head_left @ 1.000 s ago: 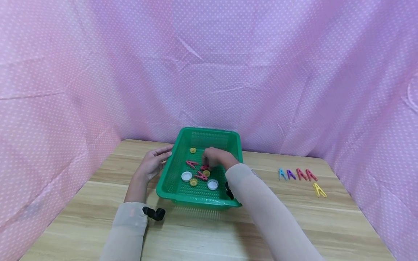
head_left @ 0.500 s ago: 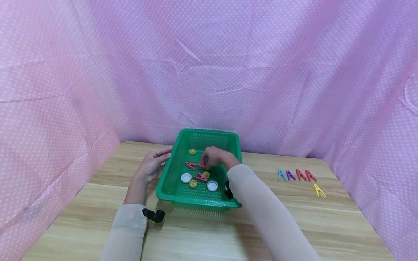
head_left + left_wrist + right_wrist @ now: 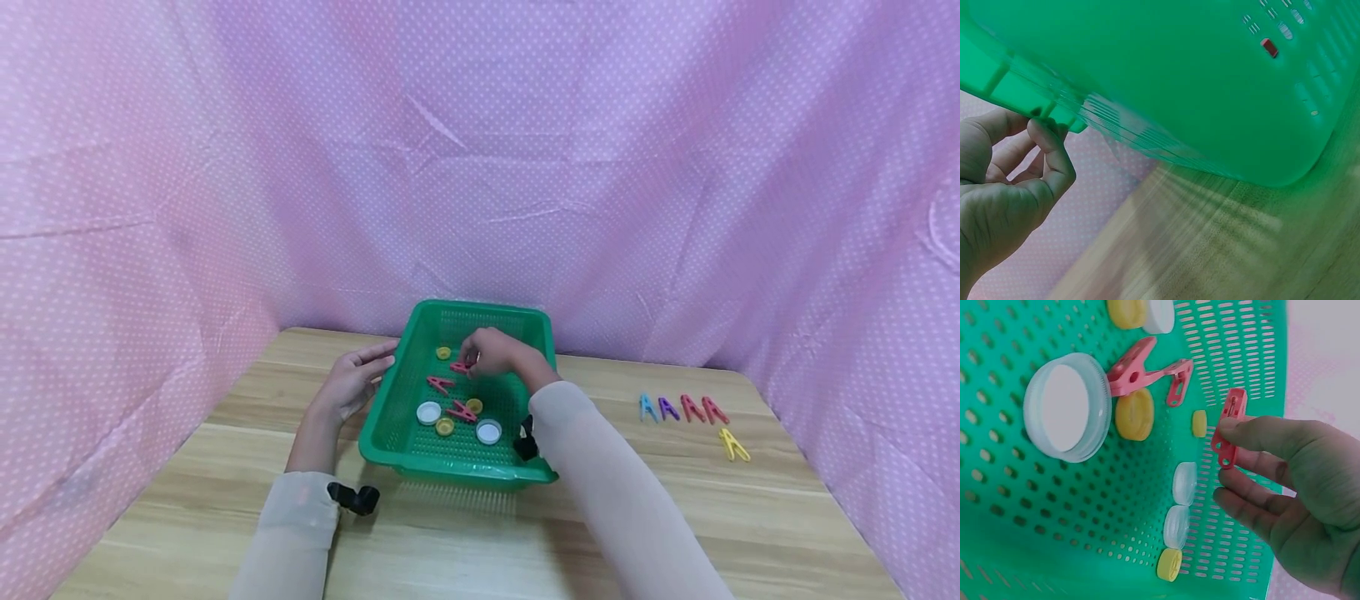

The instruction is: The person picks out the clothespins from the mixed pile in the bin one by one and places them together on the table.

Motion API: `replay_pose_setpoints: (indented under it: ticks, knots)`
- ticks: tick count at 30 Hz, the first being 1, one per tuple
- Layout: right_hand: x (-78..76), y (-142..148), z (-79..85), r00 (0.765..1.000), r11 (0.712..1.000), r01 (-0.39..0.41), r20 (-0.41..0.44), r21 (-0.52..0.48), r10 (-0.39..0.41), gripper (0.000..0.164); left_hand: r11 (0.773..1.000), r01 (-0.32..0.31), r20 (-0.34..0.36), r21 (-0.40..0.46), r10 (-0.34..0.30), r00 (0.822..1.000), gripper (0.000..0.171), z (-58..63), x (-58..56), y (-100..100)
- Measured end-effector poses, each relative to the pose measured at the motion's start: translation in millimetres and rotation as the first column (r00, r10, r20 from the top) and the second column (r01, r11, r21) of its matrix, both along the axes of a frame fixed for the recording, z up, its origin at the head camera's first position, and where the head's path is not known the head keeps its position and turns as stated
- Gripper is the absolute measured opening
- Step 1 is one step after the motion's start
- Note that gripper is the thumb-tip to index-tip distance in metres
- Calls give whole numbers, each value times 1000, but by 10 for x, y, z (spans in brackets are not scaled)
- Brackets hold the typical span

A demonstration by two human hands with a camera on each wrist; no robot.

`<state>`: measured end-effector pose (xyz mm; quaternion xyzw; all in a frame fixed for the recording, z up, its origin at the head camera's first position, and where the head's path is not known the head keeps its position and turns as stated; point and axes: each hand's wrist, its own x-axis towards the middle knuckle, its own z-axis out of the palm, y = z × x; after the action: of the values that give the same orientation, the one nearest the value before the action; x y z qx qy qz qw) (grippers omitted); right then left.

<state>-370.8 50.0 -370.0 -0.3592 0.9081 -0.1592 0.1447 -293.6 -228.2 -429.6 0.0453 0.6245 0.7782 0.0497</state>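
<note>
A red clothespin point(image 3: 1236, 403) is pinched between the thumb and fingers of my right hand point(image 3: 495, 352), inside the green basket point(image 3: 480, 477). Below it, two more red clothespins point(image 3: 440, 384) lie on the basket floor among the bottle caps. In the right wrist view one of these clothespins point(image 3: 1135, 369) overlaps a yellow cap point(image 3: 1135, 415). My left hand point(image 3: 351, 379) holds the basket's left side. Its thumb and fingers pinch the green rim in the left wrist view, where the hand point(image 3: 1016, 169) sits under the basket's edge.
Right of the basket, a blue clothespin point(image 3: 648, 407), a purple one, two red ones point(image 3: 715, 409) and a yellow clothespin point(image 3: 733, 446) lie on the wooden table point(image 3: 637, 483). White caps point(image 3: 489, 432) and yellow caps point(image 3: 445, 427) lie in the basket. A pink dotted curtain point(image 3: 480, 167) surrounds the table.
My right hand has raised the red clothespin and moved it slightly towards the basket's back, away from the other two. The left hand has stayed at the basket's side.
</note>
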Motion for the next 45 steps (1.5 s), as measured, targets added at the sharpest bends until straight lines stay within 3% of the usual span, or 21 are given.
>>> replay_pose_setpoints:
  ticks: [11, 26, 37, 45]
  knots:
    - [27, 71, 189, 999, 996, 1, -41, -86, -5, 19, 1000, 1, 8, -11, -1, 1000, 51, -3, 0, 15]
    - [119, 209, 576, 995, 980, 22, -87, -200, -40, 24, 1000, 1, 6, -14, -1, 1000, 50, -8, 8, -1]
    - [192, 416, 713, 992, 940, 68, -76, -334, -99, 30, 1000, -11, 4, -20, 11, 1000, 47, -3, 25, -30]
    - [280, 704, 795, 978, 926, 44, -175, -374, -117, 28, 1000, 4, 11, 5, -4, 1000, 47, 0, 33, 2]
